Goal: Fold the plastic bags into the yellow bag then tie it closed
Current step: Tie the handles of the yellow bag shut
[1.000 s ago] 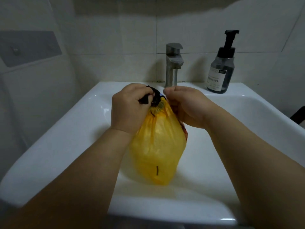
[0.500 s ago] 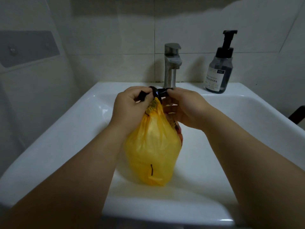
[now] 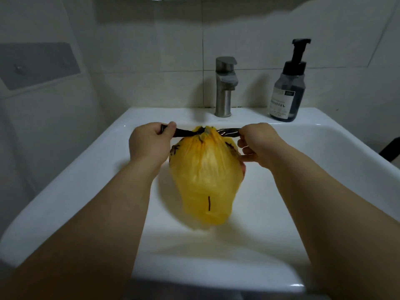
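A stuffed yellow bag hangs over the white sink basin, its mouth gathered tight at the top. Two black drawstring ends stick out sideways from the gathered neck. My left hand is closed on the left black tie, and my right hand is closed on the right black tie. Both ties are stretched out level, one to each side. What fills the bag shows only as pale shapes through the yellow film.
A white sink lies under the bag. A steel tap stands at the back rim, with a dark pump soap bottle to its right. Tiled walls close in behind and at the left.
My hands were together at the bag's neck; now they have moved apart sideways, stretching the black ties level. The bag's neck is drawn tighter and the bag has shifted slightly.
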`<state>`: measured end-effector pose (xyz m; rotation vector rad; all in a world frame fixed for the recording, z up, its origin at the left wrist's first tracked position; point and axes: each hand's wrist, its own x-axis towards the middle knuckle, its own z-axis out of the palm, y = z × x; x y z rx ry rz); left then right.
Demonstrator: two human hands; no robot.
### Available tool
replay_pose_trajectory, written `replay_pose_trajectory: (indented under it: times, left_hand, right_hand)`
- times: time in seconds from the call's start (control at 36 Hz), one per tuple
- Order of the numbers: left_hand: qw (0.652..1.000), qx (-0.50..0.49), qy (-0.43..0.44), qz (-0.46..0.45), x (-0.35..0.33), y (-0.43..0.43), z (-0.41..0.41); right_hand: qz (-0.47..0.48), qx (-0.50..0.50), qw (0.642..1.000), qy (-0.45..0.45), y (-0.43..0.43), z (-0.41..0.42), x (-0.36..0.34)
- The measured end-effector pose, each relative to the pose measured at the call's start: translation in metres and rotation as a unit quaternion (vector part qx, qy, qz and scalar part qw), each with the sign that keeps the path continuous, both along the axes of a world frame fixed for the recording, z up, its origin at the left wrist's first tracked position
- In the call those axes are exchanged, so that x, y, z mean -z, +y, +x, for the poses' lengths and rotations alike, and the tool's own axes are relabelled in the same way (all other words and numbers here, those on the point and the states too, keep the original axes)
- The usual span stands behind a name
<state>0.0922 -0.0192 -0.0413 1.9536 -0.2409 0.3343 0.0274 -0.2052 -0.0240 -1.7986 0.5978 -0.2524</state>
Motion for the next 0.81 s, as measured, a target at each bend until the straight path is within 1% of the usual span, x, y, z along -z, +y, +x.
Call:
replay_pose_trajectory:
  times: [0.11,0.17,0.22,0.28,0.33,0.36,0.42,0.44,0.5,0.53,0.58,0.64,0.69,0.75,0.81]
  left_hand:
    - [0.998,-0.044,0.037,-0.002,0.003,0.003,0.006]
    - [0.997,-0.058,0.041,0.010,0.004,0.001,0.004]
    - [0.997,-0.063,0.034,0.012,0.004,0.001,0.005]
    - [0.999,-0.043,0.030,-0.009,0.003,0.002,0.006]
    - [0.998,0.009,0.039,-0.048,0.003,0.002,0.006]
    - [0.997,0.040,0.054,-0.048,0.001,0.001,0.003]
    - [0.989,0.091,0.114,0.019,0.004,-0.002,-0.001]
    - [0.978,0.115,0.166,0.051,0.006,-0.004,-0.002]
    - [0.940,0.142,0.298,0.085,0.008,-0.003,-0.004]
    - [0.922,0.149,0.347,0.084,0.010,-0.002,-0.004]
    - [0.899,0.163,0.404,0.036,0.010,-0.002,-0.004]
    - [0.897,0.171,0.408,0.002,0.010,-0.004,-0.005]
    - [0.899,0.183,0.399,0.003,0.010,-0.006,-0.005]
    - [0.897,0.195,0.397,-0.003,0.009,-0.006,-0.006]
    - [0.900,0.198,0.387,-0.026,0.007,-0.006,-0.006]
  right_hand:
    - [0.006,0.026,1.000,0.009,-0.003,-0.001,0.001]
    - [-0.001,0.030,0.999,0.015,-0.004,-0.001,0.003]
    - [0.016,0.036,0.999,0.020,-0.002,-0.003,0.003]
    - [0.020,0.058,0.998,0.008,-0.003,-0.002,0.005]
    - [0.021,0.067,0.997,-0.011,-0.004,-0.003,0.006]
    - [0.042,0.053,0.998,-0.009,-0.003,-0.004,0.007]
    - [0.090,-0.014,0.995,0.045,0.000,-0.007,0.010]
    - [0.095,-0.054,0.990,0.088,0.002,-0.007,0.011]
    - [0.080,-0.109,0.977,0.165,0.005,-0.007,0.012]
    - [0.075,-0.126,0.971,0.191,0.006,-0.006,0.013]
    - [0.076,-0.156,0.958,0.227,0.008,-0.008,0.013]
    - [0.073,-0.187,0.948,0.248,0.010,-0.008,0.014]
    - [0.064,-0.221,0.941,0.250,0.012,-0.007,0.017]
    - [0.043,-0.247,0.942,0.221,0.014,-0.006,0.020]
    - [-0.001,-0.234,0.961,0.149,0.015,-0.006,0.020]
